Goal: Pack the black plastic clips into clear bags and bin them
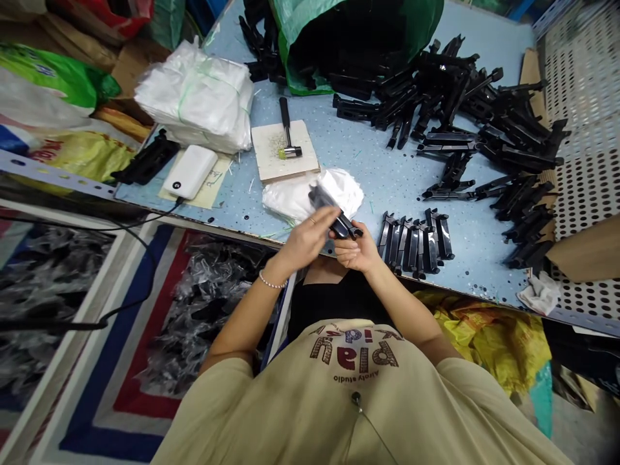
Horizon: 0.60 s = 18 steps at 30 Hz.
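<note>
A long black plastic part point(343, 225) is held over the table's front edge, tilted, its far end blurred. My right hand point(356, 250) is closed around its near end. My left hand point(310, 237), with a beaded bracelet at the wrist, has its fingers closed over the part's middle; they are slightly smeared by motion. Just beyond lies a stack of thin white plastic bags point(285, 199), partly hidden by the part. To the right of my right hand, several similar black parts point(414, 245) lie side by side in a row.
A rubber-headed hammer point(287, 129) rests on a wooden board point(264, 161). Left of it are a tied bundle of white bags point(194, 97) and a white power bank point(190, 171) with a cable. Black parts point(450, 97) heap up by a green sack point(300, 58). A perforated panel point(586, 142) borders the right.
</note>
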{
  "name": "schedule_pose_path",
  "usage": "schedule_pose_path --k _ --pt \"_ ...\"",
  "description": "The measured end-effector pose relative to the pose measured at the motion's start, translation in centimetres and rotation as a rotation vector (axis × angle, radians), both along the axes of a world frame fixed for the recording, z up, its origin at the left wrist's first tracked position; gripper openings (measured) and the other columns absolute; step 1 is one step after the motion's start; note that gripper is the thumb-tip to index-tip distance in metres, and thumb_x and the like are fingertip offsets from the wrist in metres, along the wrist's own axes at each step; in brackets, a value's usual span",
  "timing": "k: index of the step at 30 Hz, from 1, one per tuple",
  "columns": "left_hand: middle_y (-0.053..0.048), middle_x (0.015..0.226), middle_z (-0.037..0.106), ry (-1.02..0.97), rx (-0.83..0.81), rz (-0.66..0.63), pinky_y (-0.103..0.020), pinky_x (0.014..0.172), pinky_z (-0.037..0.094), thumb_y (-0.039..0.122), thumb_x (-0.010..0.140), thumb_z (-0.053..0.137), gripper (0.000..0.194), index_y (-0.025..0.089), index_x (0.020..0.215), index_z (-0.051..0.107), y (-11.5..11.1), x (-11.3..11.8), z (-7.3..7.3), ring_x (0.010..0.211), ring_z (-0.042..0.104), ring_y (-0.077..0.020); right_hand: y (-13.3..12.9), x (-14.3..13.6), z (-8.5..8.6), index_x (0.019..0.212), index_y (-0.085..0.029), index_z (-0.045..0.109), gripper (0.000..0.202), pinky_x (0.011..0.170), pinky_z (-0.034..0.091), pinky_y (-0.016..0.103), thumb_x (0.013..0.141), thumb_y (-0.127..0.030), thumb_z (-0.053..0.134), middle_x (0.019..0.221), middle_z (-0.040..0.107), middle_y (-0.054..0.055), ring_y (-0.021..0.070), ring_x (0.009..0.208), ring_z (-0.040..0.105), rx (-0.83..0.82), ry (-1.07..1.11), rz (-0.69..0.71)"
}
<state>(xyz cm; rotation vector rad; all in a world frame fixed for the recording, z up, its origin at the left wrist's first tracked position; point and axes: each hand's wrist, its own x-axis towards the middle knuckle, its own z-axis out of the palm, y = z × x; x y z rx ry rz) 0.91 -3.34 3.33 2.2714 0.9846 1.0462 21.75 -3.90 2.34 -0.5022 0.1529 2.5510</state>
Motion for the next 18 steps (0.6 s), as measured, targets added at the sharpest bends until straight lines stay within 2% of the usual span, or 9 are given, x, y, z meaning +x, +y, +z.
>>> schedule_pose_path --k 2,5,7,9,11,12,14,16,18 --pt "-0.011 0.159 0.057 -0.028 0.014 -0.057 -0.042 0.124 0.050 0.009 0.106 0.040 0.064 0.029 0.167 0.038 -2.1 0.8 -0.1 0.146 0.057 -0.0237 0.0 0.1 0.4 0.091 -0.020 0.059 0.043 0.041 0.037 0.015 0.104 -0.058 0.042 0.051 0.035 -0.011 0.0080 0.040 0.027 0.069 0.001 -0.103" --pt "-0.013 0.157 0.058 -0.076 0.039 0.033 -0.041 0.122 0.051 0.010 0.107 0.041 0.065 0.031 0.168 0.035 -3.9 1.2 -0.7 0.144 0.059 -0.0241 -0.8 0.4 1.1 0.094 -0.021 0.061 0.042 0.040 0.034 0.018 0.095 -0.063 0.056 0.053 0.031 -0.013 0.0087 0.042 0.023 0.240 -0.142 -0.234" --pt "-0.012 0.157 0.058 -0.078 0.066 0.024 -0.041 0.123 0.051 0.008 0.106 0.040 0.068 0.032 0.169 0.032 -4.5 1.3 -0.8 0.144 0.060 -0.0240 -1.6 0.3 1.3 0.092 -0.022 0.060 0.042 0.043 0.034 0.021 0.089 -0.063 0.064 0.054 0.032 -0.012 0.0091 0.044 0.024 0.394 -0.424 -0.228" --pt "-0.012 0.159 0.056 -0.058 0.074 -0.053 -0.043 0.123 0.051 0.005 0.103 0.039 0.074 0.034 0.171 0.026 -4.9 1.7 -0.4 0.145 0.059 -0.0246 -2.6 -0.2 1.5 0.091 -0.023 0.059 0.038 0.052 0.042 0.024 0.085 -0.058 0.071 0.061 0.044 -0.009 0.0105 0.050 0.037 0.603 -0.836 -0.195" --pt "-0.015 0.163 0.049 -0.021 0.039 -0.082 -0.045 0.123 0.052 0.005 0.100 0.046 0.080 0.031 0.172 0.021 -5.1 2.2 0.1 0.149 0.054 -0.0278 -3.6 -0.8 1.8 0.107 -0.023 0.061 0.039 0.067 0.051 0.031 0.083 -0.050 0.074 0.078 0.060 -0.004 0.0151 0.066 0.055 0.837 -1.222 -0.152" --pt "-0.018 0.165 0.045 0.005 0.009 -0.068 -0.047 0.122 0.052 0.007 0.098 0.051 0.083 0.028 0.172 0.020 -5.1 2.3 0.4 0.151 0.052 -0.0304 -4.1 -1.1 2.2 0.121 -0.023 0.059 0.047 0.075 0.054 0.035 0.083 -0.047 0.074 0.089 0.065 -0.001 0.0180 0.076 0.060 0.949 -1.341 -0.115" --pt "-0.020 0.164 0.043 0.058 -0.047 -0.024 -0.049 0.119 0.054 0.010 0.094 0.059 0.083 0.024 0.170 0.028 -5.3 2.1 1.1 0.151 0.051 -0.0338 -4.8 -1.4 3.1 0.143 -0.022 0.049 0.065 0.084 0.056 0.041 0.087 -0.044 0.072 0.104 0.068 0.004 0.0220 0.087 0.065 1.148 -1.377 -0.004" --pt "-0.016 0.154 0.057 0.074 -0.066 0.048 -0.048 0.116 0.056 0.014 0.095 0.062 0.068 0.026 0.160 0.046 -6.1 0.6 2.1 0.142 0.060 -0.0313 -5.3 -1.0 4.3 0.152 -0.018 0.044 0.070 0.086 0.058 0.043 0.091 -0.044 0.068 0.110 0.069 0.008 0.0237 0.091 0.067 1.328 -1.218 0.110" --pt "-0.008 0.133 0.072 0.055 -0.121 0.178 -0.045 0.113 0.059 0.020 0.097 0.062 0.047 0.032 0.142 0.063 -7.8 -2.4 3.6 0.127 0.070 -0.0264 -5.5 0.2 5.4 0.155 -0.020 0.045 0.067 0.091 0.059 0.045 0.097 -0.049 0.063 0.118 0.069 0.012 0.0251 0.096 0.068 1.466 -1.067 0.205"
